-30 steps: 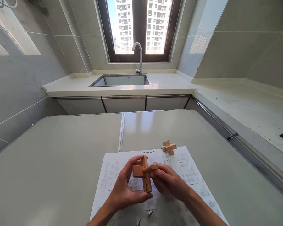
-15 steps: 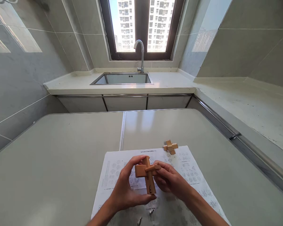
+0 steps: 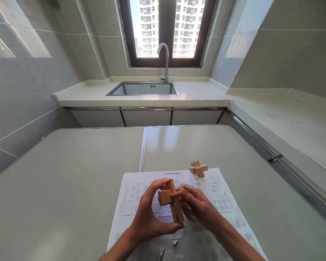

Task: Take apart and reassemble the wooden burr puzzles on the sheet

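Observation:
Between my hands, above the paper, is a wooden interlocking puzzle [image 3: 176, 208] made of crossed bars, with a dark mark near its lower end. My left hand [image 3: 148, 212] grips the long upright bar, fingers at its top end and thumb under its bottom end. The fingers of my right hand [image 3: 197, 204] pinch the right end of the thin crossing bar. A broad block of the puzzle sticks out to the left. Under the hands lies a printed sheet [image 3: 133, 192] covered with small line drawings.
A second wooden cross puzzle [image 3: 199, 169] rests at the sheet's upper right edge. The pale table [image 3: 70, 181] has a seam down its middle. Small torn bits [image 3: 162, 254] lie near the front. Beyond are a counter with a sink [image 3: 143, 88] and a faucet [image 3: 166, 63].
The puzzle has tilted slightly, its lower end swinging right. Both hands keep their hold. The whole view has shifted a little.

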`<state>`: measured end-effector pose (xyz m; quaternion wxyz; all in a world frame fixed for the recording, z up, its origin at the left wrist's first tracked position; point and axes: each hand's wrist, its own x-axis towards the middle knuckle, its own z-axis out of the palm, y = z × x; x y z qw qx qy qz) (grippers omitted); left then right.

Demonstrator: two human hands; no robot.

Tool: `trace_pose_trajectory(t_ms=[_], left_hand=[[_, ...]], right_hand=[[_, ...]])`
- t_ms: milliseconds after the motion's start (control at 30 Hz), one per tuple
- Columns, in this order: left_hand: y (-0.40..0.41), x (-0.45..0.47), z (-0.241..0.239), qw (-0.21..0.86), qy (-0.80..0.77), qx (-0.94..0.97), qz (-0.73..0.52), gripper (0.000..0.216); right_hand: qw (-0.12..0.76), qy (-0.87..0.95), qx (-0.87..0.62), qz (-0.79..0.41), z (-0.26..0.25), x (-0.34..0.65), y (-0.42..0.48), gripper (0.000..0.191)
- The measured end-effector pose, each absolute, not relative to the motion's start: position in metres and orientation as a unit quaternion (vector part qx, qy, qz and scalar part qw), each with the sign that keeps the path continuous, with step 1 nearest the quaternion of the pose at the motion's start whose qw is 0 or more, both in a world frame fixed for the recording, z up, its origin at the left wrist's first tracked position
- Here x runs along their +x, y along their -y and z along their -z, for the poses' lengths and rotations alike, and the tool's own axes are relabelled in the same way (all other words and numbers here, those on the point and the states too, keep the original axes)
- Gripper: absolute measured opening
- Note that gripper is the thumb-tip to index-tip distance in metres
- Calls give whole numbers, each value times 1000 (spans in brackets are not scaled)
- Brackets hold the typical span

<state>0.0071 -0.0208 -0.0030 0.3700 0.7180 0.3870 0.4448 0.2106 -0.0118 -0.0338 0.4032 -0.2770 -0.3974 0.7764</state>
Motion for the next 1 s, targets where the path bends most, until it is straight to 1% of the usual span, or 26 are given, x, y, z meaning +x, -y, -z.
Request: trace_pose_trajectory(t_ms=[200, 400, 500, 600, 867, 1000], left_hand=[[21, 8, 3, 365, -376, 721, -453, 101], [23, 8, 7, 421, -387, 684, -452, 94], [24, 8, 10, 458, -393, 654, -457, 101], [24, 8, 10, 473, -392, 643, -457, 110], [22, 4, 5, 397, -396, 704, -436, 113], [21, 3, 6, 399, -397, 701, -438, 108]], right_hand=[[388, 383, -276, -792, 41, 206, 13, 33], [374, 394, -284, -790, 45, 203, 12, 38], [364, 409, -294, -784, 45, 204, 11, 42], [363, 418, -302, -776, 45, 205, 11, 43], [358, 444, -311, -760, 41, 206, 11, 42], [361, 448, -307, -758, 40, 206, 11, 43]])
